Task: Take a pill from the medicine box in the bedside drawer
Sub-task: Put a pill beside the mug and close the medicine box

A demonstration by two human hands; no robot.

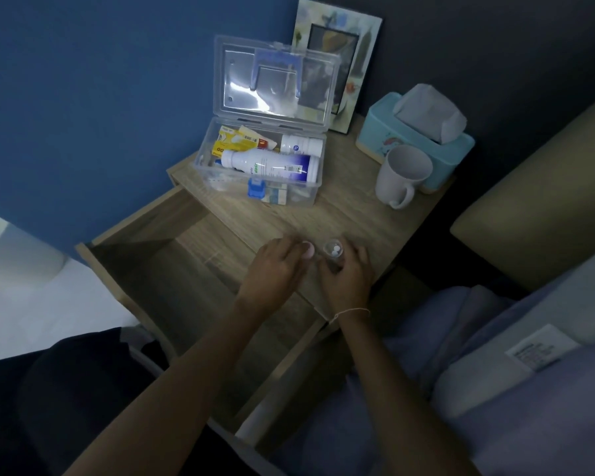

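A clear plastic medicine box (310, 190) stands open on the bedside table (354, 207), lid upright, with white bottles and yellow packets inside. The drawer (172, 269) below is pulled out. My right hand (349, 273) grips a small clear pill bottle (333, 254) at the table's front edge; white pills show through its open top. My left hand (275, 266) is just left of it, fingers closed on a small pale cap (308, 250).
A white mug (401, 176) and a light blue tissue box (416, 139) stand at the right of the table. A picture frame (337, 63) leans on the wall behind the box. A bed with a pale cover (495, 355) lies at the right.
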